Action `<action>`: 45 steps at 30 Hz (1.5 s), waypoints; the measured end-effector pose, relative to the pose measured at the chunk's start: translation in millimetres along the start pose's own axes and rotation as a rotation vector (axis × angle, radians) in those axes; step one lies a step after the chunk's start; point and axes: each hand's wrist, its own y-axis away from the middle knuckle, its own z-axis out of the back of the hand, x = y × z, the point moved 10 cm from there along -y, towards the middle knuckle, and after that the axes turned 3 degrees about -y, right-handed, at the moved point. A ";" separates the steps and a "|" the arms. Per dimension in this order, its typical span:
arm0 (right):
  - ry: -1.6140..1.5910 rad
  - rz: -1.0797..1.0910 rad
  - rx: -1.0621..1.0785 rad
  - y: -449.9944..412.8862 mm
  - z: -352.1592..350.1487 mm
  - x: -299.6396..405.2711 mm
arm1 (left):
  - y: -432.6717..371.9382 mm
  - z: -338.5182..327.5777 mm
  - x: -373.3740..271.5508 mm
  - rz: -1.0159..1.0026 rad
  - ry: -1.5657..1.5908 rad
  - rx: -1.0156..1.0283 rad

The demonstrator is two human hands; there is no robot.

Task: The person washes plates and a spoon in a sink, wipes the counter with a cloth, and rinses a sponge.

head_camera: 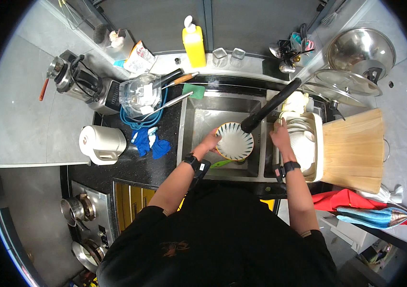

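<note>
My left hand (210, 141) grips the left rim of a white bowl (235, 143) with an orange edge and dark leaf-like marks, held over the steel sink (203, 122). The end of a black faucet (271, 106) hangs just above the bowl's upper right rim. A green utensil (221, 164) lies in the sink below the bowl. My right hand (280, 134) is at the left edge of a cream dish rack (319, 147), beside stacked plates (299, 125) and white bowls (303, 147); whether its fingers hold anything is unclear.
A wooden cutting board (354, 149) leans right of the rack, below glass lids (347, 84). Left of the sink are a blue cloth (149, 141), a white kettle (102, 143), a blender (85, 84) and stacked basins (142, 100). A yellow pump bottle (194, 45) stands behind the sink.
</note>
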 end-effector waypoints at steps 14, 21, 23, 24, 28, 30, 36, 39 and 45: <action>-0.968 -0.384 0.409 36.2 -110.8 74.1 | -29.0 -127.0 37.5 0.539 1.461 0.819; -0.602 0.043 0.154 13.7 -101.9 144.0 | -17.6 -120.2 37.9 0.659 1.869 0.480; -0.620 0.025 0.190 -0.4 -104.7 147.6 | 1.2 -112.3 32.0 0.728 1.939 0.518; -0.631 0.047 0.197 -9.3 -111.1 138.6 | 20.7 -118.1 18.4 0.852 1.908 0.621; -1.040 -0.156 0.308 -23.0 -137.0 119.2 | 45.0 -124.4 12.3 0.868 1.823 0.855; -1.125 -0.229 0.454 -22.8 -136.6 120.8 | 48.9 -128.3 15.6 0.825 1.777 0.916; -1.043 -0.406 0.365 -15.6 -152.5 76.7 | 40.9 -142.2 26.6 0.718 1.642 1.056; -1.124 -0.545 0.440 0.1 -158.9 81.7 | 25.3 -151.7 39.7 0.718 1.639 0.921; -1.168 -0.653 0.439 46.8 -175.4 65.1 | 1.2 -150.3 35.6 0.819 1.777 0.423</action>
